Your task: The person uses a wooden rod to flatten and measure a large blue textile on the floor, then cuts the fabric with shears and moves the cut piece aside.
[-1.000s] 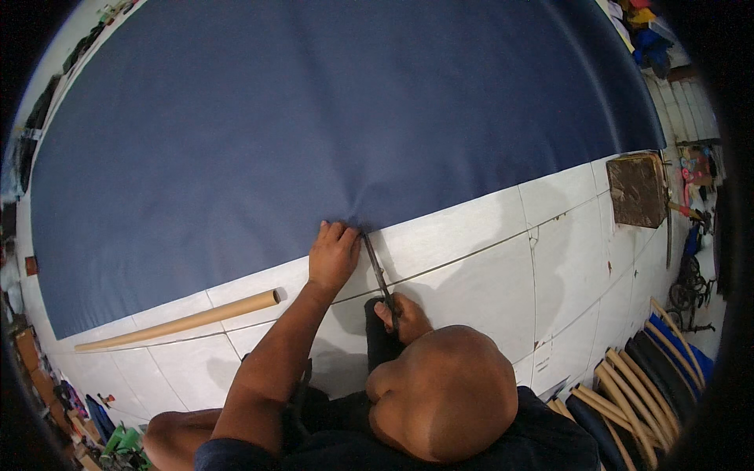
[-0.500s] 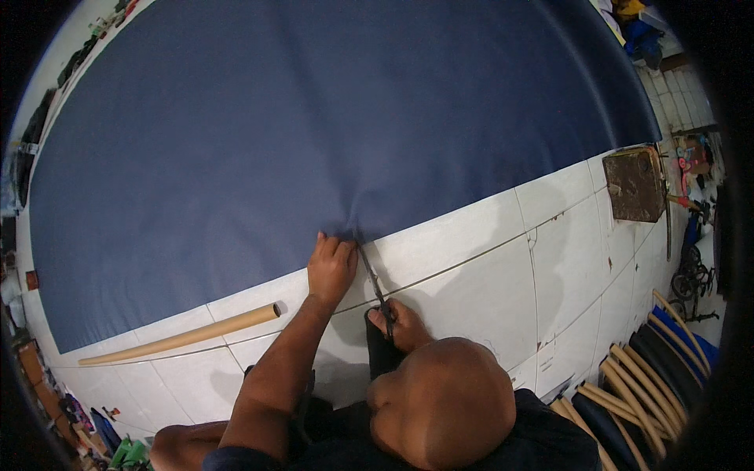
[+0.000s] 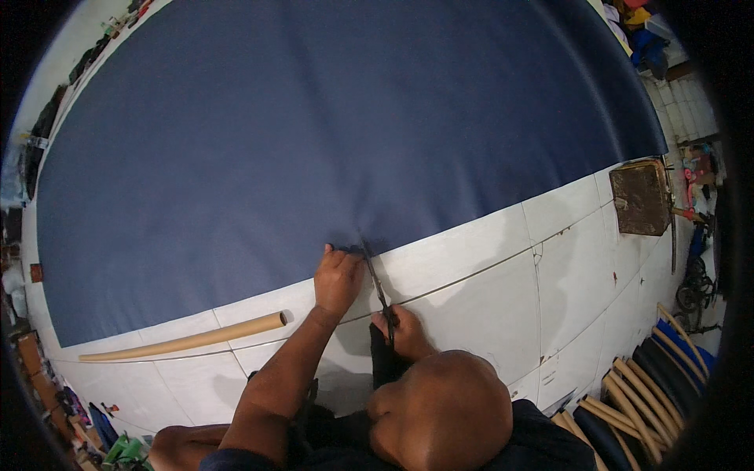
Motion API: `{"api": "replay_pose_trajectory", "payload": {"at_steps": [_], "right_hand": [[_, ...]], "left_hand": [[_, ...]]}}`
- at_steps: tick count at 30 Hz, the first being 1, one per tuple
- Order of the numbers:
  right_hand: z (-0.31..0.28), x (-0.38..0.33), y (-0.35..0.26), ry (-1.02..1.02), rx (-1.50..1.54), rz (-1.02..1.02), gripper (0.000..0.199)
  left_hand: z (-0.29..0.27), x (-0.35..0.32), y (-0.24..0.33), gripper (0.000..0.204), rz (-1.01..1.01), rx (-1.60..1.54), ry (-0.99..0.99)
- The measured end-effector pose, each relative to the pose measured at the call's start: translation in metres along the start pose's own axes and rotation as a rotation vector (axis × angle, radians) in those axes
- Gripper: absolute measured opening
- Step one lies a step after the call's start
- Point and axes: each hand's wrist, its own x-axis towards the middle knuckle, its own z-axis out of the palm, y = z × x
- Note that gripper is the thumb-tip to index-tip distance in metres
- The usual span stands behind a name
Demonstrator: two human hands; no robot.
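Observation:
A large dark blue sheet (image 3: 236, 141), smooth like vinyl or leatherette, is spread over the white tiled floor. At its near edge my left hand (image 3: 339, 280) is closed on the material, fingertips pinching the border. Just to the right, a pair of dark scissors (image 3: 378, 284) points away from me, with its blades at the same edge, their tips over the sheet. My right hand (image 3: 410, 333) is wrapped round the scissors' handles. How far apart the blades are is too small to tell.
A tan cardboard tube (image 3: 188, 338) lies left along the sheet's near edge. On the right, a worn brown metal box (image 3: 640, 200) stands by the sheet's corner. Several tan tubes and dark rolls (image 3: 628, 400) are stacked at the lower right. Assorted clutter lines the far left.
The whole view has shifted slightly, so sheet and tube sit a little differently in the picture. The scissors' tips reach slightly further past the sheet's edge. Both hands keep their grip.

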Motion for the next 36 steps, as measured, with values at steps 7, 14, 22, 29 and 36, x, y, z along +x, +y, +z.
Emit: {"api": "replay_pose_trajectory", "payload": {"at_steps": [7,14,22,29,36], "right_hand": [[0.003,0.062,-0.006,0.004,-0.106,-0.071,0.049],[0.004,0.061,-0.022,-0.008,-0.095,-0.011,0.051],[0.003,0.111,-0.054,0.0,-0.067,0.039,0.061],[0.005,0.147,-0.081,0.048,-0.03,-0.031,0.063],[0.014,0.16,-0.097,0.042,-0.005,-0.09,0.06]], "left_hand": [[-0.006,0.004,0.0,0.009,-0.033,-0.059,-0.091],[-0.022,-0.001,-0.001,0.036,0.022,0.021,-0.334],[-0.021,-0.023,0.018,0.048,0.056,0.348,-0.46],[-0.024,-0.022,0.021,0.058,0.029,0.316,-0.531],[-0.028,-0.026,0.017,0.065,-0.001,0.343,-0.606]]}}
